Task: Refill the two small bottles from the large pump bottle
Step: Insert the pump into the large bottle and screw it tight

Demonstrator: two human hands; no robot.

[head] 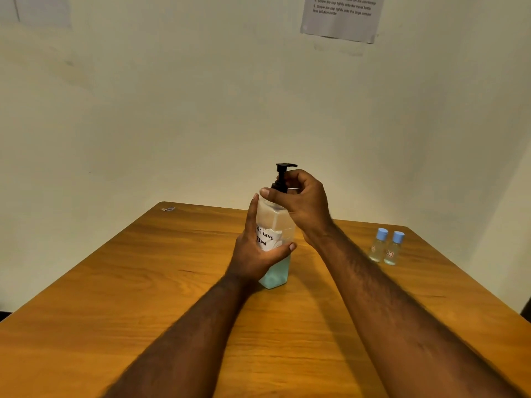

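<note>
While the left hand (pixel 255 254) grips the pump bottle (pixel 275 242) and the right hand (pixel 301 202) grasps its black pump (pixel 283 176), two small bottles (pixel 386 247) stand capped, well apart on the wooden table (pixel 115 282).

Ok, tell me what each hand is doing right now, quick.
Left hand: grips the large pump bottle around its body.
Right hand: fingers curled round the bottle's black pump collar.

Dim, warm light; soft forearm shadows fall on the surface (pixel 143 282); wide-angle bending at edges; wall paper (pixel 342 17) text blurred.
</note>
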